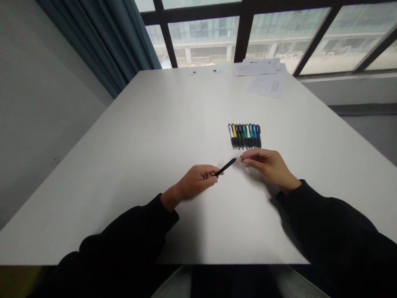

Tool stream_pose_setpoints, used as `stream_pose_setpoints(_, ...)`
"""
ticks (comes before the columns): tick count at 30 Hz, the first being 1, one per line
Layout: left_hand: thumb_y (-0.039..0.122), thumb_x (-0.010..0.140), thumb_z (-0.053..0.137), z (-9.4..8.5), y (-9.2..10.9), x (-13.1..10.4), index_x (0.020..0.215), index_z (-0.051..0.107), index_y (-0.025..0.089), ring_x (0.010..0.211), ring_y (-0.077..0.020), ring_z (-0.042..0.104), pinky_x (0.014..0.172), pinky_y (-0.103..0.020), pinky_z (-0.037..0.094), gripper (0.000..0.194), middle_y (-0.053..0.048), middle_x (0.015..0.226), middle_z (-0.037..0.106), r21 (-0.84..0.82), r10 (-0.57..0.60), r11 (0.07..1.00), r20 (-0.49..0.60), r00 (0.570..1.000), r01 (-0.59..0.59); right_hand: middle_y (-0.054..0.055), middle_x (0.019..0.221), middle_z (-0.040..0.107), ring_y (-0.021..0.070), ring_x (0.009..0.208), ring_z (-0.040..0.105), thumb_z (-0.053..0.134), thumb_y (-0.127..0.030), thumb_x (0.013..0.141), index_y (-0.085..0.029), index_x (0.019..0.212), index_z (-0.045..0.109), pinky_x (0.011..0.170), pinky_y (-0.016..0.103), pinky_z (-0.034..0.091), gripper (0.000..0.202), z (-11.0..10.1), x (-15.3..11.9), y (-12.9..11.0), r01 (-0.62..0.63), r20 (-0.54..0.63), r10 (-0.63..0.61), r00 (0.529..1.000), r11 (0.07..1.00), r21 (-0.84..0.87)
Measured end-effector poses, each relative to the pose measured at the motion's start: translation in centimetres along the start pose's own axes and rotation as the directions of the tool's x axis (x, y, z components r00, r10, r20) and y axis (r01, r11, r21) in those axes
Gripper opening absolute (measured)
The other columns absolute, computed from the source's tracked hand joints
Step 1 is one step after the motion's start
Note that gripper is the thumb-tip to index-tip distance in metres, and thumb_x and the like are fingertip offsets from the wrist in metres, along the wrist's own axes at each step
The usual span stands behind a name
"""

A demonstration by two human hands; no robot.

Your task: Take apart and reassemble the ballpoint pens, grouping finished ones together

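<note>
My left hand (pixel 200 180) pinches the lower end of a black pen (pixel 226 166), which slants up to the right above the white table. Close to the pen's upper end, which looks pale or clear, my right hand (pixel 266 165) has its thumb and fingertips pressed together. A small dark tip shows at those fingertips; whether it is a separate part is too small to tell. Just beyond my right hand, a row of several pens (pixel 245 136) with white, yellow, black, green and blue barrels lies side by side.
The white table (pixel 155 124) stretches toward a window with dark frames. Printed papers (pixel 266 85) lie at its far right edge. Two small round fittings are set near the far edge. A blue-grey curtain (pixel 105 37) hangs at the back left.
</note>
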State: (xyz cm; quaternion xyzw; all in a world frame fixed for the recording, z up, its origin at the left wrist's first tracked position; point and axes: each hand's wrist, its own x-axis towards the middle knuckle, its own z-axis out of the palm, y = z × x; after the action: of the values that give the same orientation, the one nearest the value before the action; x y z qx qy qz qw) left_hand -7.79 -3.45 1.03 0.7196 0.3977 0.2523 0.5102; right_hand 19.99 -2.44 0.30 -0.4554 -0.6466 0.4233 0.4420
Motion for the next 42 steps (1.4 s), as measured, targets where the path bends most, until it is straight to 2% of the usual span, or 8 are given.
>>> stream_pose_setpoints(3, 0.024, 0.084, 0.061, 0.1, 0.2, -0.1, 0.105, 0.076, 0.009, 0.067, -0.0119, 0.050, 0.061, -0.024, 0.037, 0.030, -0.004, 0.077, 0.065, 0.022, 0.034, 0.999, 0.026, 0.999, -0.035, 0.006, 0.094, 0.078, 0.0194, 0.082, 0.070, 0.088, -0.033, 0.076, -0.022, 0.099, 0.080, 0.078, 0.036, 0.057, 0.026, -0.1, -0.5, -0.2, -0.048, -0.046, 0.059, 0.997, 0.979, 0.200)
stream_pose_setpoints(7, 0.022, 0.084, 0.061, 0.1, 0.3, -0.1, 0.104, 0.077, 0.010, 0.064, -0.0107, 0.046, 0.060, -0.024, 0.035, 0.028, -0.001, 0.075, 0.061, 0.041, 0.057, 0.997, 0.053, 0.997, -0.059, 0.006, 0.096, 0.079, 0.0187, 0.083, 0.070, 0.089, -0.032, 0.074, -0.022, 0.096, 0.081, 0.080, 0.035, 0.058, 0.026, 0.2, -0.7, -0.8, -0.070, -0.010, 0.075, 0.997, 0.965, 0.254)
stream_pose_setpoints(12, 0.022, 0.084, 0.060, 0.0, 0.4, -0.1, 0.104, 0.077, 0.011, 0.064, -0.0106, 0.044, 0.060, -0.024, 0.034, 0.028, 0.001, 0.072, 0.055, 0.064, 0.060, 0.996, 0.068, 0.996, -0.064, 0.007, 0.093, 0.079, 0.0189, 0.081, 0.070, 0.089, -0.035, 0.074, -0.022, 0.094, 0.081, 0.078, 0.036, 0.059, 0.025, 0.4, -0.9, -1.6, -0.088, 0.029, 0.084, 0.996, 0.976, 0.200)
stream_pose_setpoints(19, 0.023, 0.085, 0.058, 0.0, 0.1, -0.1, 0.106, 0.078, 0.012, 0.063, -0.0109, 0.045, 0.059, -0.024, 0.034, 0.031, 0.001, 0.070, 0.055, 0.086, 0.064, 0.994, 0.092, 0.994, -0.072, 0.009, 0.091, 0.079, 0.0224, 0.081, 0.071, 0.088, -0.044, 0.073, -0.020, 0.090, 0.080, 0.077, 0.040, 0.060, 0.031, 0.6, -1.0, -2.3, -0.083, 0.030, 0.081, 0.996, 0.991, 0.102)
stream_pose_setpoints(24, 0.024, 0.085, 0.058, 0.0, 0.4, -0.1, 0.103, 0.079, 0.010, 0.062, -0.0102, 0.044, 0.057, -0.023, 0.033, 0.031, 0.000, 0.070, 0.055, 0.083, 0.033, 0.996, 0.092, 0.995, -0.041, 0.008, 0.091, 0.079, 0.0228, 0.082, 0.072, 0.088, -0.042, 0.073, -0.021, 0.090, 0.080, 0.080, 0.040, 0.060, 0.028, 0.6, -1.1, -2.4, -0.074, 0.021, 0.072, 0.997, 0.993, 0.091)
stream_pose_setpoints(34, 0.026, 0.087, 0.058, 0.0, 0.7, -0.1, 0.102, 0.079, 0.009, 0.057, -0.0090, 0.041, 0.053, -0.022, 0.030, 0.031, 0.001, 0.066, 0.055, 0.072, -0.008, 0.997, 0.105, 0.994, 0.000, 0.008, 0.087, 0.079, 0.0222, 0.076, 0.071, 0.087, -0.045, 0.075, -0.021, 0.091, 0.080, 0.073, 0.039, 0.060, 0.030, 0.7, -1.1, -2.0, -0.048, 0.003, 0.048, 0.999, 0.997, 0.056)
stream_pose_setpoints(38, 0.028, 0.088, 0.057, 0.1, 0.7, -0.1, 0.103, 0.078, 0.009, 0.058, -0.0092, 0.043, 0.054, -0.022, 0.031, 0.032, 0.000, 0.068, 0.056, 0.079, -0.001, 0.997, 0.099, 0.995, -0.007, 0.008, 0.086, 0.078, 0.0223, 0.075, 0.071, 0.085, -0.047, 0.076, -0.021, 0.090, 0.079, 0.073, 0.039, 0.060, 0.030, 0.7, -1.3, -2.2, -0.076, 0.050, 0.073, 0.996, 0.996, 0.044)
stream_pose_setpoints(42, 0.031, 0.091, 0.056, 0.0, 0.6, 0.0, 0.101, 0.078, 0.010, 0.061, -0.0098, 0.046, 0.055, -0.023, 0.033, 0.032, -0.001, 0.072, 0.059, 0.087, 0.008, 0.996, 0.086, 0.996, -0.015, 0.007, 0.084, 0.077, 0.0218, 0.075, 0.070, 0.080, -0.047, 0.082, -0.020, 0.090, 0.077, 0.072, 0.037, 0.057, 0.029, 0.7, -1.3, -2.3, -0.037, 0.093, 0.040, 0.995, 0.999, -0.035)
